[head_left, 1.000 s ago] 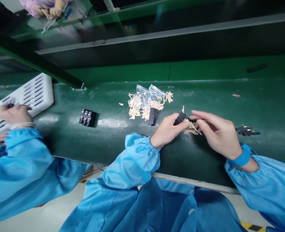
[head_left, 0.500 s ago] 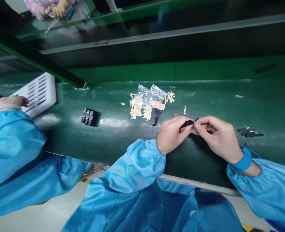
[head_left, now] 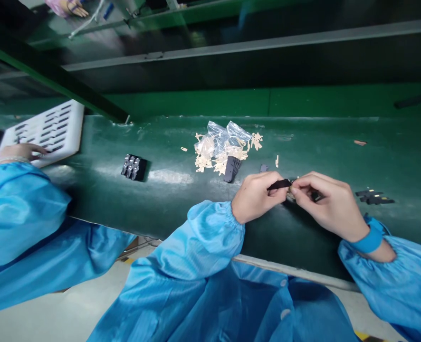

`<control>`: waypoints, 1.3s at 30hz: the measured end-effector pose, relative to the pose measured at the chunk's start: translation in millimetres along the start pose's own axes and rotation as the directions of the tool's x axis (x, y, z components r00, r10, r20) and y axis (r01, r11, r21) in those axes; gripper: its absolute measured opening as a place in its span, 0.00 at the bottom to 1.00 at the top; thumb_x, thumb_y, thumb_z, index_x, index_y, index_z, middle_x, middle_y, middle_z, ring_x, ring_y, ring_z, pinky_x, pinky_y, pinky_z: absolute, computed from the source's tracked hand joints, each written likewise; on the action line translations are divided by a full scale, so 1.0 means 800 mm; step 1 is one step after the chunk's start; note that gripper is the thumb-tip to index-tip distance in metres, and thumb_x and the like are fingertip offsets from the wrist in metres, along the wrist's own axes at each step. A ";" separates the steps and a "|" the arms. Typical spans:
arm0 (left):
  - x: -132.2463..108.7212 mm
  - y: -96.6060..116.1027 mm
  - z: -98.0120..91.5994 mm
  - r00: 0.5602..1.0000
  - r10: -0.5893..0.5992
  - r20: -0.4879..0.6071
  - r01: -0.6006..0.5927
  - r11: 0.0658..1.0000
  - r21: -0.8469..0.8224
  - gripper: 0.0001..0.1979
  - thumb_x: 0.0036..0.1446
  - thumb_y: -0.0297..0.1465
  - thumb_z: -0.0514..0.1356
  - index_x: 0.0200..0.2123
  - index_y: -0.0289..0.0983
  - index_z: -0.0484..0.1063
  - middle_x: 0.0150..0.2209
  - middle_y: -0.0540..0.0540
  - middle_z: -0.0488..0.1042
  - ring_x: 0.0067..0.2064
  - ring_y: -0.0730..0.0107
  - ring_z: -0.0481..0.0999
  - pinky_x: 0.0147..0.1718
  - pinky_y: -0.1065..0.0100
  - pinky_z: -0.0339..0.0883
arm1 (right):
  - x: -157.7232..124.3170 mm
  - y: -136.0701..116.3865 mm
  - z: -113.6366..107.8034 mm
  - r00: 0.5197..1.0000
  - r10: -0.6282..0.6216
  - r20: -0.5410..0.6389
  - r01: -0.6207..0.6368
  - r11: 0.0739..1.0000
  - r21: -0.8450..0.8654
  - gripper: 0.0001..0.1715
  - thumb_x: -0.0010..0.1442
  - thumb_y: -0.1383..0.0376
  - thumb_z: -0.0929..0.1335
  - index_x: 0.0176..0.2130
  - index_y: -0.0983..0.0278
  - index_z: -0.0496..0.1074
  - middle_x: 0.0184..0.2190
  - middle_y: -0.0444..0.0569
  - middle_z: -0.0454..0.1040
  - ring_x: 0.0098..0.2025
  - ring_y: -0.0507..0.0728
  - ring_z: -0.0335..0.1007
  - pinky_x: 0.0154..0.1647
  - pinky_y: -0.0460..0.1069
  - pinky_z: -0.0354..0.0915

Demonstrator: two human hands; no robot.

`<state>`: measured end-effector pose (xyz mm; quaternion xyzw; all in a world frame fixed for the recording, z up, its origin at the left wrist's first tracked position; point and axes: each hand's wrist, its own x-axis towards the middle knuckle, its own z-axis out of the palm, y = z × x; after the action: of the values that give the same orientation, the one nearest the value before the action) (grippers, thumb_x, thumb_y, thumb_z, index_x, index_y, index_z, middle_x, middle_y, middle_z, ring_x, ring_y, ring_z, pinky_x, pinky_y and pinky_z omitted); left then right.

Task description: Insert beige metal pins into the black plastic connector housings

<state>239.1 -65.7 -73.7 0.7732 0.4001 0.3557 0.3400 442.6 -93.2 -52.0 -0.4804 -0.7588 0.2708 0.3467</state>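
Pinched between thumb and fingers, a slim black plastic piece (head_left: pixel 279 185) sticks out of my left hand (head_left: pixel 256 198). My right hand (head_left: pixel 326 204) meets its far end with closed fingertips; whatever they grip there is mostly hidden, with a hint of something pale. Left of my hands stands a row of dark flat pieces (head_left: pixel 232 169), beside a heap of cream-coloured small flat parts (head_left: pixel 204 162) and clear plastic bags (head_left: pixel 217 137). Several black pieces with pale inserts (head_left: pixel 374 196) lie to the right of my right hand.
At left a co-worker's hand (head_left: pixel 21 152) rests over a white slotted tray (head_left: pixel 75 121). A black block of parts with shiny tops (head_left: pixel 134 167) sits on the green table (head_left: pixel 167 204). A green post (head_left: pixel 89 97) slants across the left; another person's hand (head_left: pixel 75 7) shows at top left.
My two hands stay together, with only slight finger movement at the black piece. The view shifts a little. The co-worker's hand moves over the tray, and the far person's hands part.
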 end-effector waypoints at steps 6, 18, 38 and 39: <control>0.002 0.001 -0.004 0.995 -0.054 -0.088 0.064 0.991 0.114 0.04 0.59 0.26 0.62 0.31 0.38 0.71 0.25 0.55 0.68 0.27 0.77 0.69 0.30 0.73 0.61 | -0.002 0.008 -0.003 0.994 0.103 -0.028 -0.101 0.994 0.046 0.06 0.64 0.71 0.70 0.35 0.60 0.73 0.30 0.44 0.74 0.28 0.51 0.68 0.28 0.47 0.62; 0.006 0.005 -0.011 0.971 -0.209 0.118 0.224 0.965 -0.138 0.12 0.64 0.31 0.63 0.50 0.39 0.78 0.40 0.48 0.82 0.38 0.71 0.78 0.40 0.70 0.70 | 0.002 0.008 -0.008 0.999 0.036 0.023 -0.036 0.999 0.010 0.09 0.62 0.74 0.68 0.33 0.61 0.70 0.27 0.42 0.70 0.27 0.51 0.63 0.28 0.48 0.59; -0.002 0.011 -0.003 0.988 -0.155 -0.004 0.154 0.987 -0.047 0.09 0.56 0.26 0.63 0.40 0.39 0.80 0.26 0.54 0.76 0.27 0.78 0.72 0.29 0.75 0.65 | -0.005 0.000 0.010 0.991 0.111 -0.073 -0.113 0.993 -0.035 0.06 0.70 0.64 0.69 0.40 0.60 0.78 0.31 0.47 0.78 0.30 0.54 0.73 0.30 0.50 0.65; -0.003 0.011 -0.003 0.988 -0.154 -0.002 0.154 0.987 -0.046 0.09 0.56 0.25 0.63 0.40 0.39 0.80 0.26 0.54 0.75 0.27 0.78 0.72 0.29 0.75 0.65 | -0.005 0.000 0.009 0.990 0.123 -0.072 -0.125 0.992 -0.020 0.06 0.69 0.64 0.70 0.39 0.60 0.78 0.31 0.47 0.79 0.30 0.55 0.73 0.29 0.50 0.65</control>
<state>239.3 -70.8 -66.1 0.7312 0.4512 0.3395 0.3828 437.9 -97.3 -57.3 -0.5400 -0.7179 0.2656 0.3499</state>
